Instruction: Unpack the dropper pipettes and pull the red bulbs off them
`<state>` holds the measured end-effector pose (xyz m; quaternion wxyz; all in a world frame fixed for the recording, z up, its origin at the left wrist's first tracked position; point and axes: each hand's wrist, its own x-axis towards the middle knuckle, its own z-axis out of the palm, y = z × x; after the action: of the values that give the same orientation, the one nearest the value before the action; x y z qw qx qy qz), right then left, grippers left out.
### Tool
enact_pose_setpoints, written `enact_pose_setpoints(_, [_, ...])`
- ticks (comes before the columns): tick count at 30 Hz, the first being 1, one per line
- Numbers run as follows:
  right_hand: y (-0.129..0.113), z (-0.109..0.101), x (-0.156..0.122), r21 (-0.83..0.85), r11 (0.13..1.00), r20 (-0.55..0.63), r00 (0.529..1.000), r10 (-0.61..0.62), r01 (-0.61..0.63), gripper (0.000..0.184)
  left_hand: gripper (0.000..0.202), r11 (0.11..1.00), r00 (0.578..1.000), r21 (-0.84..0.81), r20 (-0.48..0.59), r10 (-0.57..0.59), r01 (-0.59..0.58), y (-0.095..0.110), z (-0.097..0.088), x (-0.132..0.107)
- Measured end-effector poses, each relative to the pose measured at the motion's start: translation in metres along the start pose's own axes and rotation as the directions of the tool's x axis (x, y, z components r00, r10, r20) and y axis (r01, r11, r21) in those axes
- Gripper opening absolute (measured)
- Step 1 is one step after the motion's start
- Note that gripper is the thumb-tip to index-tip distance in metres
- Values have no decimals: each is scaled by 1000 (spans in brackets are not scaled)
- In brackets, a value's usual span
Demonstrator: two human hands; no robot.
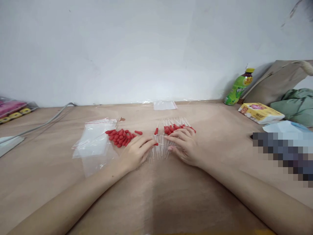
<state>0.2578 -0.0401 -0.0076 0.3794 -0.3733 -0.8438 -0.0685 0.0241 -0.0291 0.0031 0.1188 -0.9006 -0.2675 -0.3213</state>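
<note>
My left hand [138, 151] is closed on a small red rubber bulb [156, 144], of which only the end shows past the fingertips. From that bulb a thin clear dropper tube [163, 145] runs across to my right hand [184, 147], whose thumb and fingers pinch it. Beneath and between the hands lies a row of loose clear tubes [158, 152]. Beyond my right fingers, several droppers with red bulbs [168, 129] lie side by side, partly covered by that hand. A pile of loose red bulbs [119, 137] is just left of my left hand.
Clear zip bags [94, 138] lie left of the pile, and another bag [165, 105] is near the wall. At right are a green bottle [238, 87], a yellow tissue pack [260, 113] and green cloth [294, 106]. A grey cable [46, 123] crosses the left side.
</note>
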Motion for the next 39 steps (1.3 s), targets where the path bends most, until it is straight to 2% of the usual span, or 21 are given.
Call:
enact_pose_setpoints(2, [-6, 2, 1, -10, 1000, -6, 1000, -21, 21, 17, 23, 1000, 1000, -15, -20, 20, -20, 4, 1, 0])
enact_pose_setpoints(6, [-15, 3, 2, -2, 1000, -23, 1000, -2, 2, 19, 20, 999, 999, -17, -29, 38, -39, 9, 3, 2])
enact_pose_setpoints(9, [-17, 4, 2, 16, 1000, -15, 1000, -13, 14, 19, 17, 996, 997, 46, 9, 82, -82, 11, 2, 3])
enact_pose_setpoints(15, [-14, 8, 1, 109, 983, -24, 989, -147, 149, 13, 15, 972, 984, 170, 109, 142, -160, 15, -3, 6])
enact_pose_setpoints(18, [-14, 9, -1, 108, 967, -56, 973, -225, 230, 7, 21, 971, 976, 170, 169, 139, -168, 17, -5, 9])
enact_pose_setpoints(26, [-14, 4, -2, -50, 923, -132, 914, -385, 381, 2, 30, 998, 952, 34, 303, 47, -60, 19, -12, 13])
enact_pose_setpoints(30, [-13, 2, -3, -95, 901, -155, 888, -432, 422, 6, 31, 1000, 928, -19, 372, 13, -6, 18, -15, 14])
enact_pose_setpoints(36, [-7, 3, -9, -72, 913, -182, 894, -409, 402, 16, 32, 997, 901, -54, 433, -18, 46, 15, -18, 14])
enact_pose_setpoints(39, [4, -3, -12, -30, 943, -239, 914, -328, 331, 18, 33, 994, 921, -43, 381, -80, 104, 1, -23, 9])
